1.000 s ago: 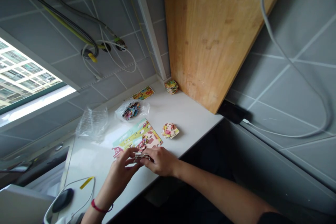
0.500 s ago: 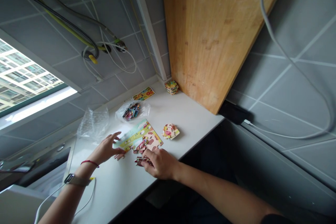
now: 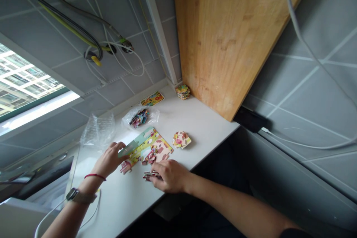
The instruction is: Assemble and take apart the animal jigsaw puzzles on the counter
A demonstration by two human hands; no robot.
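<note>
Logging this from the remote feed: a part-built cardboard jigsaw puzzle (image 3: 156,148) lies flat on the white worktop (image 3: 200,126), near its front edge, with a few loose pieces (image 3: 148,157) heaped on top of it. The left hand (image 3: 109,160) is at the puzzle's near-left corner, fingers closed on a pale green jigsaw piece (image 3: 126,149) that seems pinched at one end, though the fingers partly hide the grip. The right hand (image 3: 170,176) is curled down over a small bunch of pieces (image 3: 152,175) on the worktop, apparently clasping them; I cannot see how many. Farther back lie a stack of pieces (image 3: 181,139), a second stack (image 3: 182,92) against the wooden board (image 3: 223,44), a clear plastic bag of pieces (image 3: 139,117), bubble wrap (image 3: 97,131) and a printed picture card (image 3: 152,99). My read on handling: these pieces should be light, stiff but thin, with tabs that could crease or fray and a smooth face that may slide; I would take them by the body edges, not the tabs. Against the frame half a second back, the left hand has gone from spread open beside the puzzle to gripping that green piece, and the right has shifted little.
</note>
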